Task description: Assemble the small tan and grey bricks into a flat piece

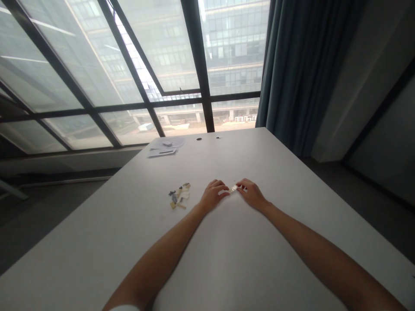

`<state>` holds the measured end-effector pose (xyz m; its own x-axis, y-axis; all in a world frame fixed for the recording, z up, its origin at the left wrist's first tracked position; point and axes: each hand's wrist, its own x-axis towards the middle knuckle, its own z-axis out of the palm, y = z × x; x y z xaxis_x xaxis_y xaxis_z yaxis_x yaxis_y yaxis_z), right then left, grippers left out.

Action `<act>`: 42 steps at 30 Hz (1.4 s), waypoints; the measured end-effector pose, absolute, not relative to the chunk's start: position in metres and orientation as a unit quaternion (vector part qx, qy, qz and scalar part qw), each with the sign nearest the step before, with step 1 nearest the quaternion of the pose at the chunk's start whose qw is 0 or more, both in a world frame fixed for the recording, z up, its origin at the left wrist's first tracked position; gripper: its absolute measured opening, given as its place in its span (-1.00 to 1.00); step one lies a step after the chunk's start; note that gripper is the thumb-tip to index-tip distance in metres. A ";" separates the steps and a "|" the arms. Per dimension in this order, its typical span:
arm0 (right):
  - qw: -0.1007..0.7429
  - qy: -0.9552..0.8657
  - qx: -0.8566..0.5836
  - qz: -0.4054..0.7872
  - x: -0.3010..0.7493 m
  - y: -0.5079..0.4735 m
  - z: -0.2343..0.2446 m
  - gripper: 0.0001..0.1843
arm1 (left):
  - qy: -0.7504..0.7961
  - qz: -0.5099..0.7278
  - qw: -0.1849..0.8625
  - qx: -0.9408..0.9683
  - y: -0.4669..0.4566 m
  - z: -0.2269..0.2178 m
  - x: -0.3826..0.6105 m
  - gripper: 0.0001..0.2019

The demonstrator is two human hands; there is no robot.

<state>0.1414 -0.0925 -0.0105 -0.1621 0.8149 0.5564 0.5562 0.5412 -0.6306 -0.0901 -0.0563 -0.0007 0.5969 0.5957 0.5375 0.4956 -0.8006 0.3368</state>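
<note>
Pale piece (pile leftward) in fingers of left hand and right hand.

Ours: white sleeve, hem only showing, on left arm; right arm, bare, tapering; left hand, right hand, both bare.

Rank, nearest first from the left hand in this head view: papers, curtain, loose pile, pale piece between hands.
1. Pale piece: just right of the left hand.
2. Loose pile: left of that hand.
3. Papers: farther ahead, leftward.
4. Curtain: farthest, right side.
</note>
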 end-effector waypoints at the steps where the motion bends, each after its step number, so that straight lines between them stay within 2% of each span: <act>1: 0.457 -0.749 -0.459 0.143 0.141 -0.093 -0.010 -0.89 | 0.305 0.330 0.076 0.890 -0.056 -0.001 -0.090 -0.78; 26: 0.463 -0.745 -0.461 0.134 0.143 -0.091 -0.013 -0.92 | 0.292 0.321 0.073 0.898 -0.057 0.001 -0.090 -0.74; 32: 0.467 -0.752 -0.440 0.151 0.143 -0.091 -0.013 -0.89 | 0.297 0.328 0.072 0.894 -0.058 0.000 -0.089 -0.78; 42: 0.474 -0.759 -0.408 0.179 0.142 -0.094 -0.009 -0.85 | 0.294 0.326 0.077 0.895 -0.068 0.008 -0.086 -0.60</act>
<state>0.1423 -0.0938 -0.0090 -0.2173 0.7896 0.5738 0.4509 0.6026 -0.6584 -0.0864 -0.0677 0.0079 0.6146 0.5774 0.5375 0.4770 -0.8147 0.3298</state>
